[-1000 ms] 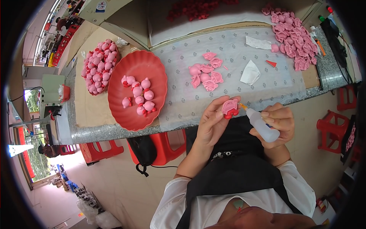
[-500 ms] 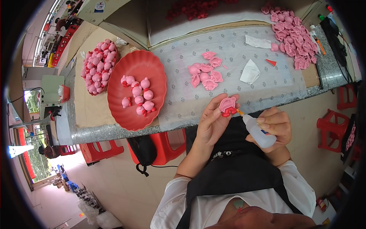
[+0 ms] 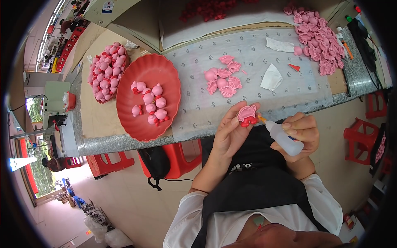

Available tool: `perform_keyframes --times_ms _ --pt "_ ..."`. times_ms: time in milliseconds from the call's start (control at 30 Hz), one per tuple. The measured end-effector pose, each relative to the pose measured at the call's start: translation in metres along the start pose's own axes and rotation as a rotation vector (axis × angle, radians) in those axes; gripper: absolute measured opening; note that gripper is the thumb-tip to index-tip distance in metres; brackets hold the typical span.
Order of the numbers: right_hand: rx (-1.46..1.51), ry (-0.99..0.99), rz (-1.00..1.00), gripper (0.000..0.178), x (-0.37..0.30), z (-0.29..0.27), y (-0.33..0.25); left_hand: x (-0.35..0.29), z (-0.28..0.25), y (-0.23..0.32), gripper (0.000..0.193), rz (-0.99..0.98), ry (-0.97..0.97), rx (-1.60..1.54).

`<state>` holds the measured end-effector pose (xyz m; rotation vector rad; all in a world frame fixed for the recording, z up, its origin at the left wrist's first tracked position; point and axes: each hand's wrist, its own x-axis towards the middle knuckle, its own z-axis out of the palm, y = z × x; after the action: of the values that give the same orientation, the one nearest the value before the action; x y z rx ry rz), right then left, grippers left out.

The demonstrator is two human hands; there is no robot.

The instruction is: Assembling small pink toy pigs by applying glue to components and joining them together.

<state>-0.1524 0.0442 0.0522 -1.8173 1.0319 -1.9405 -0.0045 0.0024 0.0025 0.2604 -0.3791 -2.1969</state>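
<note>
Between the thumb and fingers of my left hand [image 3: 228,131] is a small figurine part [image 3: 247,115], with a hollow pink shell on top and a red base below. My right hand [image 3: 304,134] grips a translucent white glue bottle [image 3: 284,139], tilted so its orange nozzle tip [image 3: 262,119] points at the figurine's right side. Whether the tip touches the figurine is hard to tell. Beyond my hands, a small group of pink shell pieces and round heads [image 3: 223,77] lies on the printed sheet [image 3: 194,108].
A red scalloped plate [image 3: 168,111] at left carries several pink-and-red figurines. Left of it stands a heaped basket of more figurines [image 3: 108,72]. Pink parts [image 3: 318,41] are piled at far right. White scraps [image 3: 271,77] and a red wedge [image 3: 294,67] lie nearby. Red pieces [image 3: 206,10] sit under the shelf.
My right hand has shifted slightly right with the glue bottle, drawing the nozzle a little away from the figurine. My left hand stays nearly still.
</note>
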Motion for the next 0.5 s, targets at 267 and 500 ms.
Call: perform_keyframes --times_ms 267,500 --pt "0.085 0.042 0.060 0.048 -0.0017 -0.0038 -0.0005 0.0000 0.0001 0.0007 0.040 -0.008 -0.018 -0.027" --pt "0.051 0.004 0.057 0.048 -0.0022 -0.0049 0.0021 0.0002 -0.0008 0.0005 0.040 -0.009 -0.016 -0.029"
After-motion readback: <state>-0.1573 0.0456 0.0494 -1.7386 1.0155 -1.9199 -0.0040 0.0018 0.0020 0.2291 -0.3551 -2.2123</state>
